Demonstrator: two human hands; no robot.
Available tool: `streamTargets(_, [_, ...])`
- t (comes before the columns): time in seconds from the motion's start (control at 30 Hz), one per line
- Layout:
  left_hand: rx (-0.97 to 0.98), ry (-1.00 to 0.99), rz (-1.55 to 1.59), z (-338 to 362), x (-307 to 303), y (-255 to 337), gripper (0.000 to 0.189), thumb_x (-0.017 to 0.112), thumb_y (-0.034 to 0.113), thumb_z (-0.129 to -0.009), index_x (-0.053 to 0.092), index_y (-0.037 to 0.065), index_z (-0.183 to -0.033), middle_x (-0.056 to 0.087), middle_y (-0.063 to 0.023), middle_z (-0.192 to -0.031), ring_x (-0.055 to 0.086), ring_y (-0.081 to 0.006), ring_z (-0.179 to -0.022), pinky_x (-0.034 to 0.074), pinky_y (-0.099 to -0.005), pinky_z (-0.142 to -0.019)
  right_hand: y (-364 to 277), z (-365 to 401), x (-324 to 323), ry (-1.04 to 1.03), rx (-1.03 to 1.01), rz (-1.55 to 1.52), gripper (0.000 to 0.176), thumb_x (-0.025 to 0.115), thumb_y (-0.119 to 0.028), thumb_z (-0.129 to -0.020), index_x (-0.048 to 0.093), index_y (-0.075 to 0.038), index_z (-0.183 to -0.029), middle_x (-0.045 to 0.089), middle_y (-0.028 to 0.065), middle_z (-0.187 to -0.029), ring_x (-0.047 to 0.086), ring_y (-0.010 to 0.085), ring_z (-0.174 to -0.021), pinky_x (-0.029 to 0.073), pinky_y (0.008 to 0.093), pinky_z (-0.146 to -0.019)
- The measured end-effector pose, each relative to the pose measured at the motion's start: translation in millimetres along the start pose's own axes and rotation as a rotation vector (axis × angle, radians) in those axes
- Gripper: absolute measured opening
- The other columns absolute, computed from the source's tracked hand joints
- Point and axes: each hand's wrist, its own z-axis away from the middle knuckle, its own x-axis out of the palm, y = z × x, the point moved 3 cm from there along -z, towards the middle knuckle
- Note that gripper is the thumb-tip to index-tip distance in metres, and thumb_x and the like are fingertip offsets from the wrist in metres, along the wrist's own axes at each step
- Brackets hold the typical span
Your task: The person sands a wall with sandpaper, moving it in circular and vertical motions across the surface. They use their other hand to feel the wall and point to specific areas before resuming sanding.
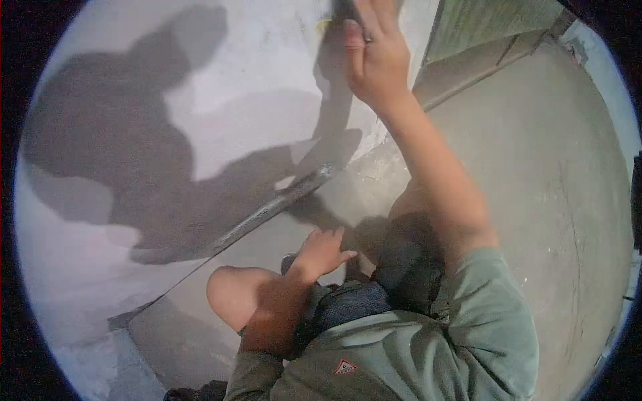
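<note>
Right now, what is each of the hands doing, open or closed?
Left hand: open, empty, resting by the knee.
Right hand: open, fingers flat, pressing a dark object against the wall; object unclear.

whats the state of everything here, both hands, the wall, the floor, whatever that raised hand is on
right hand: raised, fingers flat over a dark thing, grip cut off by the frame
dark thing: against the wall, mostly out of view
left hand: open, empty, fingers spread, low by the knee
knee: bent, bare
wall: pale, under the person's shadow
floor: bare, scuffed
</note>
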Motion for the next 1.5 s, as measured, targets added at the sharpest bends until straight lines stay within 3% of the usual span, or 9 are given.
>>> streamTargets(0.13, [-0.002,-0.051,0.043,1.8,-1.7,1.1,0.074,0.063,0.053,-0.09,0.052,-0.005,-0.133,0.066,-0.0272,-0.112,0.061,-0.0451,-0.105,0.046,-0.0487,-0.097,-22.6,38.5,11.2,-0.198,0.065,-0.015,0.059,0.067,-0.017,-0.084,0.055,-0.011,-0.141,0.042,0.0116,-0.156,0.042,0.0298,-0.143,0.039,0.0448,-0.114])
streamTargets(0.37, [-0.058,-0.085,0.037,-1.2,-3.8,2.4,0.07,0.06,0.053,-0.092,0.053,-0.004,-0.131,0.065,-0.0269,-0.117,0.06,-0.0401,-0.115,0.042,-0.0502,-0.103,-10.4,2.1,11.8,0.011,0.118,0.029,0.046,0.061,-0.017,-0.09,0.058,-0.006,-0.134,0.052,0.0175,-0.146,0.048,0.0369,-0.136,0.041,0.047,-0.112])
streamTargets(0.57, [-0.121,-0.188,0.021,-4.3,4.4,-5.8,0.07,0.059,0.053,-0.093,0.05,-0.004,-0.135,0.061,-0.0271,-0.127,0.056,-0.04,-0.123,0.035,-0.0516,-0.112,-56.4,13.9,22.1,-0.313,-0.103,-0.202,0.052,0.067,-0.019,-0.085,0.058,-0.007,-0.135,0.054,0.0166,-0.145,0.05,0.0353,-0.135,0.039,0.0479,-0.114])
streamTargets(0.73, [-0.079,-0.119,0.082,-1.7,3.7,1.8,0.076,0.061,0.055,-0.091,0.047,-0.002,-0.141,0.061,-0.0274,-0.124,0.057,-0.0405,-0.12,0.037,-0.0511,-0.11,-25.1,7.1,26.9,0.025,0.006,-0.153,0.045,0.065,-0.018,-0.088,0.061,-0.007,-0.132,0.056,0.0179,-0.141,0.052,0.0364,-0.133,0.041,0.0463,-0.112])
streamTargets(0.9, [-0.091,-0.108,0.016,1.7,1.6,1.7,0.073,0.061,0.054,-0.091,0.05,-0.001,-0.138,0.062,-0.027,-0.123,0.058,-0.0407,-0.119,0.038,-0.0514,-0.109,-65.7,37.8,23.3,-0.443,-0.114,-0.155,0.048,0.064,-0.015,-0.089,0.059,-0.008,-0.136,0.052,0.0152,-0.147,0.047,0.0344,-0.138,0.038,0.0487,-0.113])
streamTargets(1.03, [-0.077,-0.077,0.035,0.9,-5.4,5.4,0.071,0.061,0.055,-0.091,0.051,-0.001,-0.134,0.062,-0.0262,-0.124,0.058,-0.041,-0.119,0.038,-0.0518,-0.109,-32.9,8.2,22.8,-0.047,-0.033,-0.116,0.052,0.067,-0.017,-0.088,0.057,-0.009,-0.138,0.051,0.0136,-0.148,0.045,0.0319,-0.14,0.037,0.0507,-0.113])
streamTargets(1.2, [-0.072,-0.118,0.038,-0.8,-0.6,3.2,0.07,0.061,0.054,-0.092,0.051,-0.002,-0.133,0.064,-0.0257,-0.119,0.058,-0.0411,-0.118,0.037,-0.0526,-0.11,-77.9,52.9,30.3,-0.467,-0.178,-0.188,0.051,0.071,-0.022,-0.085,0.061,-0.01,-0.134,0.058,0.0104,-0.142,0.051,0.0325,-0.135,0.039,0.0482,-0.112])
streamTargets(1.37, [-0.089,-0.097,0.062,0.9,-2.3,3.8,0.069,0.061,0.053,-0.092,0.052,-0.002,-0.131,0.064,-0.0257,-0.118,0.058,-0.0411,-0.118,0.035,-0.0531,-0.111,-45.1,5.1,31.7,-0.065,-0.105,-0.158,0.049,0.065,-0.016,-0.086,0.06,-0.009,-0.135,0.057,0.0097,-0.142,0.052,0.034,-0.132,0.04,0.0481,-0.112])
streamTargets(1.5, [-0.06,-0.077,0.063,-2.1,4.1,-0.4,0.069,0.06,0.053,-0.092,0.053,-0.002,-0.132,0.063,-0.0262,-0.121,0.057,-0.0406,-0.119,0.035,-0.0525,-0.112,-76.7,52.6,40.9,-0.324,-0.123,-0.187,0.05,0.065,-0.016,-0.086,0.06,-0.009,-0.135,0.059,0.0151,-0.138,0.05,0.0372,-0.134,0.038,0.0498,-0.113])
